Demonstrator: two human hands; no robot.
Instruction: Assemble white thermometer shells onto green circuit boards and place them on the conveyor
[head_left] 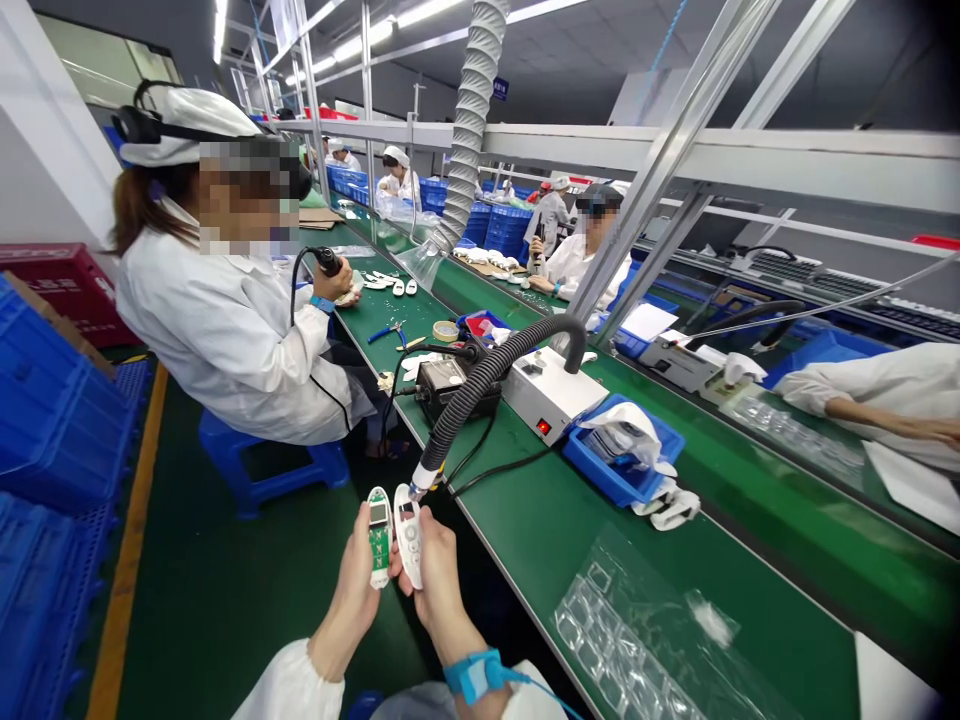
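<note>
Blue wrist strap (474, 676) circles the right wrist, close to the camera. The left hand (351, 570) pinches a white shell with green circuit board (380, 548); the right hand (441, 568) pinches a white button cover (409, 545) just beside it. Both are before the edge of the green counter (525, 540). A black corrugated hose (495, 383) reaches toward the cover's top; I cannot tell if it touches. Beyond stand a white box (534, 400) and a blue tray (600, 472).

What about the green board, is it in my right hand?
No, your left hand holds the green board, while your right hand holds the buttoned casing.
</note>
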